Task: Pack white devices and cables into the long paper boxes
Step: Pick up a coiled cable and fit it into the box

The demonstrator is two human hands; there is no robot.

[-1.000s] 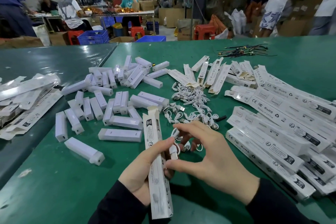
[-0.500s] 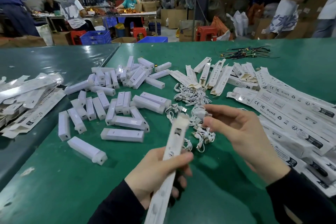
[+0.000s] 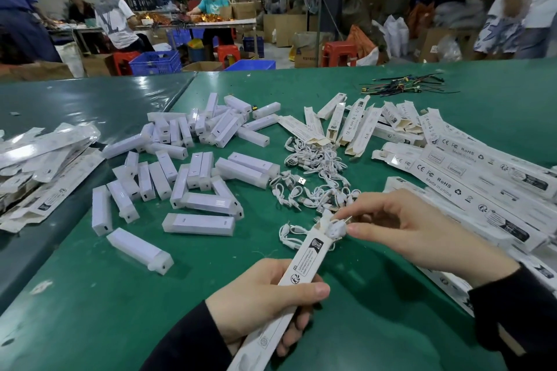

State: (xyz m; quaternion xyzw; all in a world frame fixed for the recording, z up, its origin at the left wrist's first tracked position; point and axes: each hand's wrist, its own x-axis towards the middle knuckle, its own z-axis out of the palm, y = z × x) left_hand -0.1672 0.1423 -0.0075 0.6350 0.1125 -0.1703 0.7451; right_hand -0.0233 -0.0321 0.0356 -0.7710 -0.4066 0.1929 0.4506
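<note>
Down at six o'clock the left hand grasps a long paper box, thumb laid across its printed face and fingers curled beneath, so that the box slants up toward one o'clock with its open mouth uppermost. At that mouth the right hand, coming in from four o'clock, pinches a coiled white cable between thumb and forefinger; the coil sits right at the box's opening, partly inside as far as can be seen.

Just beyond the hands, toward twelve o'clock, a heap of loose cables lies on the green table, one bare plug pointing out of the tangle. At ten to eleven o'clock the white devices are scattered in a wide spread, some lying side by side, others crossed over one another, and one device lies alone at nine o'clock, nearest the left hand. At two to three o'clock printed boxes are stacked in overlapping rows. Open-ended boxes fan out at twelve to one o'clock. Flattened boxes pile at the far nine o'clock edge. A bundle of dark ties rests well apart at one o'clock.
</note>
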